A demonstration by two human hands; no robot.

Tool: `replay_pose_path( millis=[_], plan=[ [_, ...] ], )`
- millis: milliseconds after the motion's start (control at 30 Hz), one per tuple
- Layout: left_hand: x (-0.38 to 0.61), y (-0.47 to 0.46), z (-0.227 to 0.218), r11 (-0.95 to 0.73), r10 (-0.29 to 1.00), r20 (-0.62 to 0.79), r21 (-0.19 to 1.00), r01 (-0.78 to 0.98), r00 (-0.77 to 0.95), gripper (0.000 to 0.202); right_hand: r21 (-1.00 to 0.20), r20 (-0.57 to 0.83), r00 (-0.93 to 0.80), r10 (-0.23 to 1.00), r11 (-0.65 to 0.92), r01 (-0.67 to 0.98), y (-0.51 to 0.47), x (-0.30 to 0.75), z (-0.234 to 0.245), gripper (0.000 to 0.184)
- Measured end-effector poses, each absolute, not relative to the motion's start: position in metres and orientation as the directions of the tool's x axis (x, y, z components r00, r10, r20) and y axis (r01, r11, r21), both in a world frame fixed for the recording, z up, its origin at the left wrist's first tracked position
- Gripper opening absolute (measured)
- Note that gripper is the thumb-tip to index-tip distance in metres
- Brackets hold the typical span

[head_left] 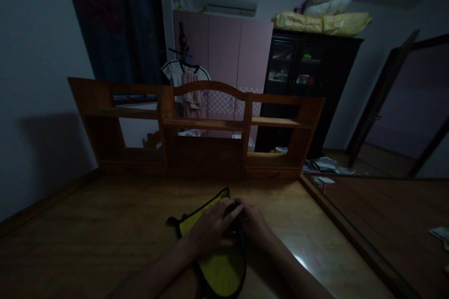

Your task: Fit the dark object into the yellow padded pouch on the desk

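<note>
A yellow fabric piece with black edging (221, 272) lies flat on the wooden desk (105, 224) in front of me. My left hand (212, 229) rests on top of it, fingers stretched forward and pressed on the cloth. My right hand (253, 224) sits at its right edge, fingers curled round a dark part of the fabric where both hands meet. What lies under the fingertips is hidden in the dim light.
A wooden shelf unit (206, 124) stands along the desk's back edge. Behind it are hanging clothes (189, 84), a pink wardrobe (238, 56) and a dark cabinet (305, 79) with bedding on top. Papers lie on the floor (326, 166) at right.
</note>
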State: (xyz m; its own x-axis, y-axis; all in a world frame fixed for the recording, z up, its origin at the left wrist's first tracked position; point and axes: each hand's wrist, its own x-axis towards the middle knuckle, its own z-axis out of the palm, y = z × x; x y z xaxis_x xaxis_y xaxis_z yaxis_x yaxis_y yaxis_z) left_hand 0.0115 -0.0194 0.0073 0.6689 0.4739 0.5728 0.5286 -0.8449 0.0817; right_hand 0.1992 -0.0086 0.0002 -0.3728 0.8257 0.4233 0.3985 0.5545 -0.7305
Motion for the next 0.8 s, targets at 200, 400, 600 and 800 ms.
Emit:
replay_pose_path(
  millis=[200, 400, 600, 800],
  plan=[
    [0.015, -0.014, 0.001, -0.738, 0.663, 0.557, 0.378, 0.559, 0.5, 0.092, -0.675, 0.461, -0.216, 0.861, 0.498, 0.544, 0.0, 0.202, -0.005, 0.027],
    [0.014, -0.008, -0.008, -0.73, 0.676, 0.564, 0.429, 0.531, 0.474, 0.081, -0.686, 0.493, -0.165, 0.854, 0.498, 0.53, -0.001, 0.204, -0.004, 0.018],
    [0.013, -0.01, -0.007, -0.727, 0.684, 0.537, 0.444, 0.524, 0.494, 0.089, -0.707, 0.486, -0.175, 0.856, 0.503, 0.497, 0.0, 0.203, -0.005, 0.019],
    [0.016, -0.015, 0.0, -0.763, 0.644, 0.544, 0.407, 0.502, 0.537, 0.094, -0.675, 0.472, -0.247, 0.846, 0.527, 0.517, -0.002, 0.201, -0.003, 0.018]
  ],
)
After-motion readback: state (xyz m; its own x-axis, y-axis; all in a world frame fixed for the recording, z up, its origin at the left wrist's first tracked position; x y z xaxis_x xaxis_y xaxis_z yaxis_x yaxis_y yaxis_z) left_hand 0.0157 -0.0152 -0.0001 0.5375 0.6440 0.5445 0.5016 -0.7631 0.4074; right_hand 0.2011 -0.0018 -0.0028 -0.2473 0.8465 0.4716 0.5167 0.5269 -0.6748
